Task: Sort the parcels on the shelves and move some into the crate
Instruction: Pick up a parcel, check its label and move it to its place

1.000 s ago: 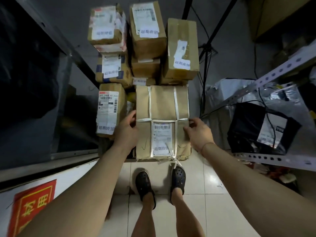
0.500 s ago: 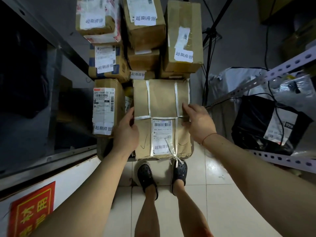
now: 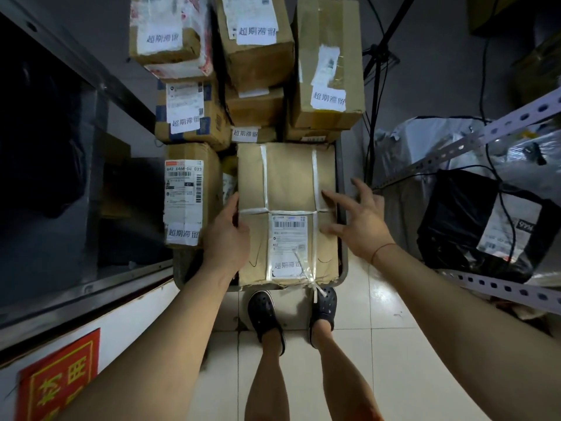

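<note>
At centre frame, the strapped parcel [image 3: 287,189] lies in the crate [image 3: 342,226]; left hand [image 3: 226,238] rests against its left edge, seemingly unclenched, while right hand [image 3: 361,220] hovers spread-fingered, empty

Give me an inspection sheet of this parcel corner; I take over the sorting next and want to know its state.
Surface: pale tiled floor, bare where the person stands.
Job's things: strapped brown parcel lies flat on a grey crate; labelled cartons stacked behind and beside it.
Clutter: black bagged parcel on the metal shelf.
Hands: left hand rests against the parcel's left edge; right hand spread open, fingertips at its right edge.
Cables: black cables hang beside the stack and over the shelf.
Surroundings: red sign lower left.
</note>
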Motion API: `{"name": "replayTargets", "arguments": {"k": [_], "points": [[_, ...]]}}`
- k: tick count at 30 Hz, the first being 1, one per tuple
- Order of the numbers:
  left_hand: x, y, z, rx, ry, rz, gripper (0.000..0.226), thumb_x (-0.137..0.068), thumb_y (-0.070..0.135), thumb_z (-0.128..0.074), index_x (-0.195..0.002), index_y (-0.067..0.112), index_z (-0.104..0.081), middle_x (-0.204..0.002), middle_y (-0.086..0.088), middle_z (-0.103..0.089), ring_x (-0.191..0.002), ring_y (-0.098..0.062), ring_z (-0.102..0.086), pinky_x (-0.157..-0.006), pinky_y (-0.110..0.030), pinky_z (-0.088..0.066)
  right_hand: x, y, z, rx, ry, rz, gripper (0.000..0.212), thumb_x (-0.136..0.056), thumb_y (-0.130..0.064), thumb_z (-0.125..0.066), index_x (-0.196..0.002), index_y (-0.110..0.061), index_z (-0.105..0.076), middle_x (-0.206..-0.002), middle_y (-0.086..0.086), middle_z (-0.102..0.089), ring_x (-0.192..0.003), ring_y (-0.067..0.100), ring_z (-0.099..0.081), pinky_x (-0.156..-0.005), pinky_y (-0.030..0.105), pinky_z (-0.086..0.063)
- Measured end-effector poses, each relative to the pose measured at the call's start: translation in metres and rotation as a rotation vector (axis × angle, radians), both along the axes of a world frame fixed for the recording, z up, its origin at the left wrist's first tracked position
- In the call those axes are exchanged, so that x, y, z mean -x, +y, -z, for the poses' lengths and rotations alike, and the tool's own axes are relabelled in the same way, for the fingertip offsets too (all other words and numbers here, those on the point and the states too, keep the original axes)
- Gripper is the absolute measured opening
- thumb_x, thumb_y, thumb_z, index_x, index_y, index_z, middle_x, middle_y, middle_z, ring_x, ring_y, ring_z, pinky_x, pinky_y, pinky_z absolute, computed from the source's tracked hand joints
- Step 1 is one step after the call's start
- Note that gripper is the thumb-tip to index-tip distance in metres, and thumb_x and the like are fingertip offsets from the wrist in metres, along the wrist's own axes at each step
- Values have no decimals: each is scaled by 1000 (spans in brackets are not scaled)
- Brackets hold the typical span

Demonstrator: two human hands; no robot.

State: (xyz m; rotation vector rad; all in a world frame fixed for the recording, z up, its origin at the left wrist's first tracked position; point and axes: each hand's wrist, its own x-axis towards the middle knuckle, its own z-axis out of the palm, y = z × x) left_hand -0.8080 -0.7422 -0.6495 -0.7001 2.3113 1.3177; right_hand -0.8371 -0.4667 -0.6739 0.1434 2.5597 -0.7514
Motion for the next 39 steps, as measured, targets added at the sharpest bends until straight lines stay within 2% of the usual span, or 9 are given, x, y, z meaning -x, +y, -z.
{"name": "replayTargets", "arguments": {"k": [3, 7, 10, 14, 18, 25, 30, 34, 39], "points": [[5, 6, 7, 22, 4, -4, 71, -103, 5, -59, -163, 36, -39, -149, 21, -52, -133, -6, -52, -115, -27, -42, 3, -4, 4, 11, -27, 66, 74, -80, -37, -92, -145, -52, -59, -171, -7, -20, -151, 26, -17, -128, 41, -29], [11, 16, 23, 121, 4, -3, 70, -100, 2, -62, -163, 22, -42, -153, 0, -60, -136, -17, -57, -106, -13, -32, 9, -8, 8, -55, -63, 102, 76, -77, -43, -93, -143, -56, -58, -170, -7, -24, -151, 25, -18, -124, 42, -32], [12, 15, 29, 104, -13, -26, 67, -100, 1, -63, -161, 22, -45, -149, -2, -63, -140, -26, -57, -110, -19, -35, 2, -11, 5, -76, -33, 74, 73, -82, -46, -88, -146, -56, -55, -168, -4, -29, -150, 28, -22, -123, 47, -36], [4, 9, 26, 40, 3, -40, 65, -101, 4, -60, -161, 27, -46, -151, 4, -61, -140, -17, -54, -118, -29, -40, -11, -16, 1, -39, -63, 76, 71, -90, -49, -77, -152, -61, -43, -165, 2, -34, -149, 33, -25, -124, 51, -32], [-2, 7, 18, -6, 41, 7, 65, -101, 6, -62, -159, 32, -48, -148, 10, -63, -133, -9, -56, -112, -25, -40, -6, -8, -3, 4, -118, 63, 70, -94, -47, -75, -154, -59, -41, -162, 4, -38, -146, 31, -28, -122, 43, -29], [-21, -4, 10, -86, 52, 18, 62, -100, 11, -67, -149, 45, -52, -136, 20, -68, -124, -11, -67, -110, -44, -56, -26, -6, -9, 5, -72, 71, 79, -94, -41, -77, -161, -49, -36, -164, 6, -36, -150, 32, -31, -125, 45, -29], [-22, -7, 9, -132, 22, 30, 76, -96, -1, -67, -155, 44, -49, -132, 23, -67, -123, -6, -66, -109, -42, -57, -35, -11, -14, 34, -94, 77, 74, -95, -39, -76, -159, -47, -40, -166, 2, -35, -153, 30, -30, -125, 46, -30], [-18, -10, 7, -114, 25, 58, 79, -98, -4, -66, -161, 37, -42, -134, 26, -59, -116, -1, -63, -106, -30, -55, -32, -13, -14, 8, -55, 81, 70, -95, -26, -75, -156, -43, -47, -164, 2, -39, -151, 29, -36, -123, 44, -36], [-33, -10, 12, -165, 34, 11, 75, -101, 3, -64, -161, 39, -39, -137, 18, -67, -124, -3, -66, -111, -38, -54, -35, -15, -15, 15, -47, 104, 70, -95, -24, -75, -156, -42, -48, -165, 1, -36, -151, 26, -35, -121, 40, -36]]}}
